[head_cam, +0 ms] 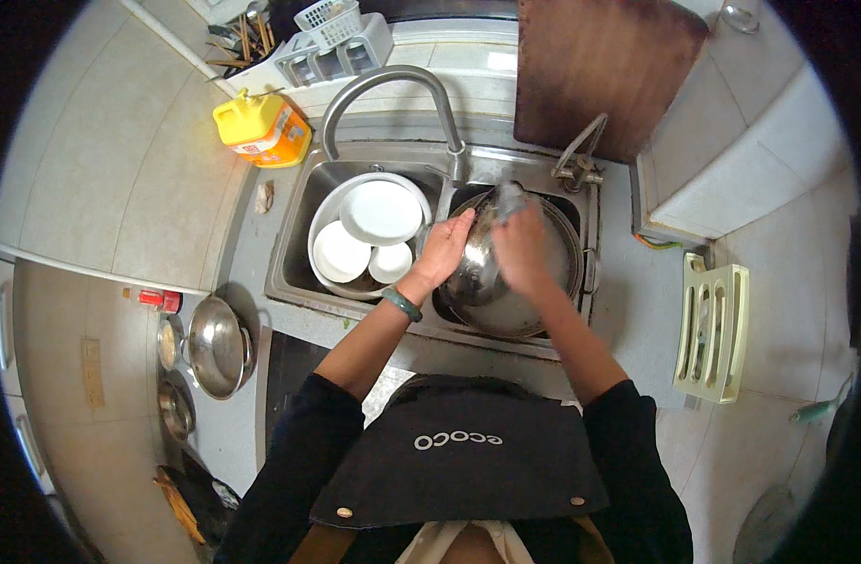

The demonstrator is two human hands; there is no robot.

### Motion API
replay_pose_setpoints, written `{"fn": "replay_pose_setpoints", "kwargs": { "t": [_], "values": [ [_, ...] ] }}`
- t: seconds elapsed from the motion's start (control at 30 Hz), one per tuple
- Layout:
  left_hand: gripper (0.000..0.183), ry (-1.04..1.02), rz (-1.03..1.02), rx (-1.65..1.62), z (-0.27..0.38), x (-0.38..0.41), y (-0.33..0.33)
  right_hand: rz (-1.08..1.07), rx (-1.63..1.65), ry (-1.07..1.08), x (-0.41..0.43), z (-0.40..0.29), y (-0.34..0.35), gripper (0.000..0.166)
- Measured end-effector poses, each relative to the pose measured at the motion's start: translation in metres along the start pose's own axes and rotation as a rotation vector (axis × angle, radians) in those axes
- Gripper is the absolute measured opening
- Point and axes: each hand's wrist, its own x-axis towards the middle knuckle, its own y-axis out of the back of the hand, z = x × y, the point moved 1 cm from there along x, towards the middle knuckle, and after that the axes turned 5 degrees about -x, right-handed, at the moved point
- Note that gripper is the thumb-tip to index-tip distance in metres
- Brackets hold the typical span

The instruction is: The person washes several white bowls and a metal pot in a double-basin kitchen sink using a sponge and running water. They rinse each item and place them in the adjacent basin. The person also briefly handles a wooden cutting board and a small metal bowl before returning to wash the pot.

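In the right sink basin a large metal pot [513, 326] holds cloudy water. Above it a shiny round metal vessel [471, 264] is tilted, its exact kind unclear. My left hand [441, 254] grips the vessel at its left side, a green bangle on the wrist. Blurred by motion, my right hand [522, 247] is closed on a greyish scrubber or cloth [509, 199] against the vessel's upper right part. White bowls [381, 211] and a smaller white bowl [390, 263] sit inside a large round basin [319, 276] in the left sink.
A curved faucet [409, 72] rises behind the divider, with a smaller tap [578, 166] at right. A yellow jug [265, 134] stands back left. A wooden cutting board [600, 77] leans behind. Metal bowls [217, 345] lie left; a pale slotted rack [712, 328] is at right.
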Motion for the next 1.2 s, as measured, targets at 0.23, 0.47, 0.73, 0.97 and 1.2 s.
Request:
{"fn": "replay_pose_setpoints", "kwargs": {
  "t": [0.23,0.47,0.73,0.97,1.2],
  "values": [
    [0.045,0.021,-0.061,-0.099,0.014,-0.003,-0.002,0.129,0.391,-0.305,0.014,-0.003,0.027,0.038],
    [0.043,0.056,0.029,-0.104,0.009,-0.003,0.006,-0.19,0.468,-0.676,-0.028,0.1,-0.12,0.036],
    [0.046,0.109,0.116,-0.271,-0.007,0.0,0.02,-0.375,0.321,-0.518,-0.053,0.09,-0.139,0.04],
    [0.047,0.05,0.115,-0.213,-0.009,-0.005,0.013,-0.033,0.908,-0.336,-0.006,0.026,0.033,0.033],
    [0.043,0.035,-0.027,-0.003,-0.002,-0.008,0.008,0.213,0.35,0.065,0.0,-0.023,0.044,0.023]
  ]
}}
